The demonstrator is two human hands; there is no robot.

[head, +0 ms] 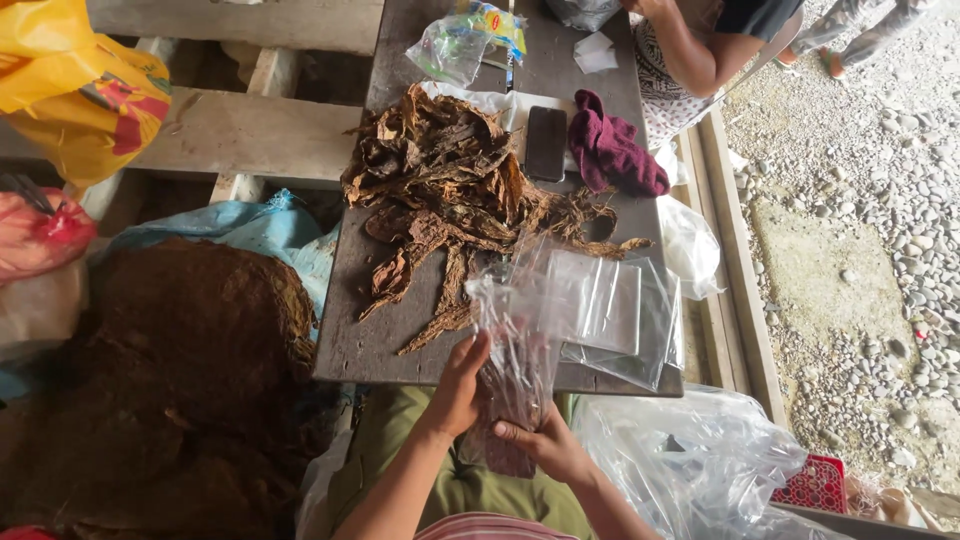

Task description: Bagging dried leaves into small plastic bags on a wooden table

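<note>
You are holding a clear plastic bag [515,345] upright at the near edge of the dark wooden board [375,340], just above your lap. Your left hand [462,385] is gripping the left side of the bag with its fingers closed on the plastic, and your right hand [545,445] is clamping the bag's lower end from below, where brown tobacco leaf is showing inside it. Just right of the bag, a stack of flat clear bags [615,315] is lying on the board, reaching its near right corner. Near right, beside your knee, a heap of crumpled clear plastic [690,455] is sitting next to a red patterned thing [815,485]. Near left, a big mound of brown tobacco [170,370] is resting on blue sheeting [265,228]. Farther along the board, a pile of dried tobacco leaves [440,190] is spreading across its middle. Beyond it, a black phone [546,143] is lying flat, with a maroon cloth [615,152] just to its right. At the far end, a clear bag with a yellow label [465,40] is lying, and another person's arm [690,45] is leaning in at the far right. Far left, a yellow plastic bag [75,85] is hanging.
</note>
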